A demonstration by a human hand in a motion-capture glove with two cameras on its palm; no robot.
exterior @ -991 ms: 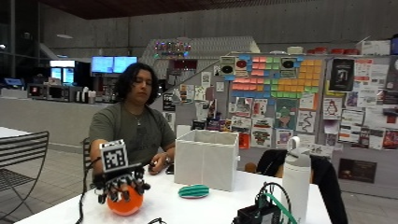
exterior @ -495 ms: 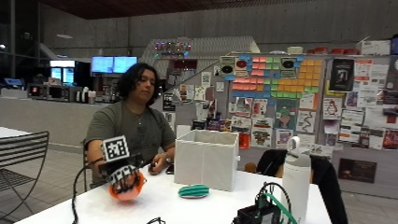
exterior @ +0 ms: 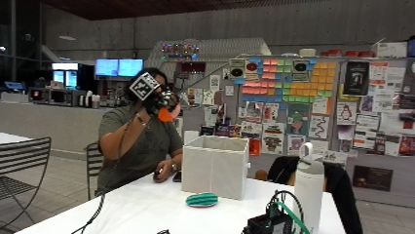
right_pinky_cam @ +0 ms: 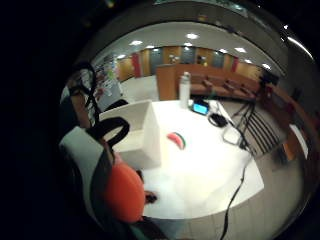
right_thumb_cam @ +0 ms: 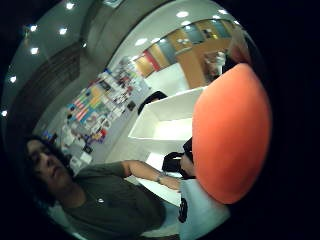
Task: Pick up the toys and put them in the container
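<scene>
In the outside view my gloved right hand point(exterior: 158, 101) is raised to head height and grips an orange ball toy point(exterior: 168, 113). It is up and to the left of the open white container point(exterior: 216, 165), well above its rim. A green and pink watermelon-slice toy point(exterior: 202, 199) lies on the white table point(exterior: 142, 209) in front of the container. The palm views show the orange toy point(right_pinky_cam: 122, 192) point(right_thumb_cam: 230, 135) close against the palm, with the container point(right_pinky_cam: 137, 132) point(right_thumb_cam: 170, 120) and the watermelon toy point(right_pinky_cam: 176, 140) below on the table.
The person's bare left hand point(exterior: 163, 173) rests on the table next to a dark phone point(exterior: 177, 176), left of the container. A white bottle point(exterior: 309, 187) and a black device with cables point(exterior: 272, 223) stand at the right front. A metal chair point(exterior: 19, 161) is at far left.
The gloved hand has lifted the orange toy off the table, from low at the front left up to head height and nearer the container.
</scene>
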